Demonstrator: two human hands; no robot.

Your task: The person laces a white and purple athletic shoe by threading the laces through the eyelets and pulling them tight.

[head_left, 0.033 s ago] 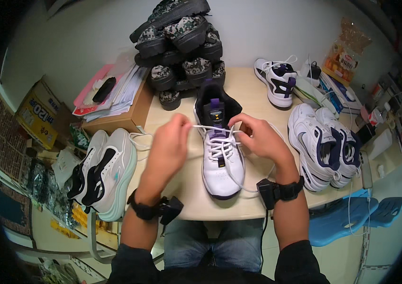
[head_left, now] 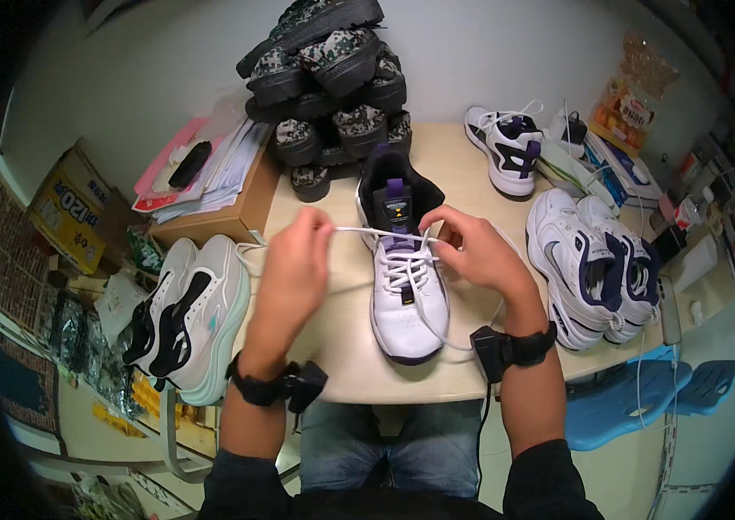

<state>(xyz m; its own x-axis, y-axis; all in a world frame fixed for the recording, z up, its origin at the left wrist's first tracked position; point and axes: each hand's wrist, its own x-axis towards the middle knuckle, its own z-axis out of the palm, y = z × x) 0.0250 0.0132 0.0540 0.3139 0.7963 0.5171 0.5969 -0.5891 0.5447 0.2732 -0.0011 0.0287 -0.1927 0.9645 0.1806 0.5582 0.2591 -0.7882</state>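
Note:
A white sneaker [head_left: 406,325] with a black lining and purple tongue rests on the table, toe toward me. Pinched in my left hand [head_left: 296,260], a white shoelace [head_left: 359,230] runs taut across the top of the tongue to the shoe's upper eyelets. My right hand [head_left: 475,250] is closed on the lace by the eyelets at the other side of the collar; its fingertips partly hide the hold. Below, the lace crosses the tongue in several rows. One loose length hangs over the toe and trails off to the right.
Camouflage shoes [head_left: 341,61] are piled behind the sneaker. Pale running shoes [head_left: 211,321] stand left, below papers [head_left: 224,169] on a cardboard box [head_left: 220,212]. To the right are a white pair [head_left: 571,269] and a single white-and-black shoe [head_left: 510,160]. A blue chair [head_left: 618,403] is beyond the table edge.
My left hand has moved left, drawing out a longer taut stretch of lace. My right hand stays nearly in place beside the eyelets.

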